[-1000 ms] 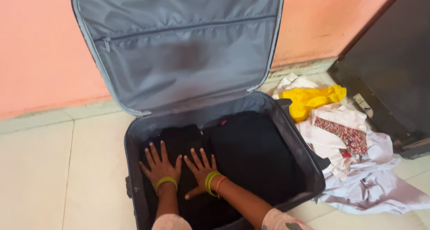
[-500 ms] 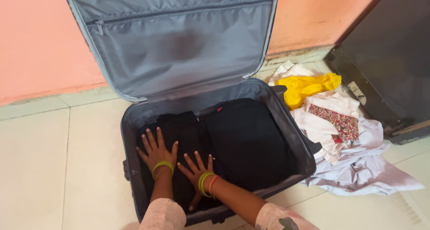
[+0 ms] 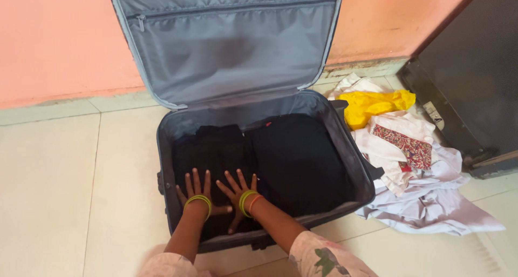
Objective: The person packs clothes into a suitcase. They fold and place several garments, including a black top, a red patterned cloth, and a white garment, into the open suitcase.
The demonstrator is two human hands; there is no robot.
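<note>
Both hands slid nearer the suitcase (image 3: 360,166) front edge. Left hand (image 3: 195,192) and right hand (image 3: 236,191) lie flat, fingers spread, pressing black folded clothes (image 3: 216,153), gripping nothing.

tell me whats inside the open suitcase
Inside the suitcase lie two stacks of folded black clothes; left hand and right hand press flat on them. Anything underneath is covered.

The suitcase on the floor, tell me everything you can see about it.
The suitcase is a dark soft-sided fabric case lying open on pale floor tiles. Its lid stands upright against the pink wall, lined in grey with a zipped pocket across the top. The base holds two stacks of folded black clothes. The left hand and right hand press flat, fingers spread, on the left stack. A heap of loose clothes lies against its right side.
</note>
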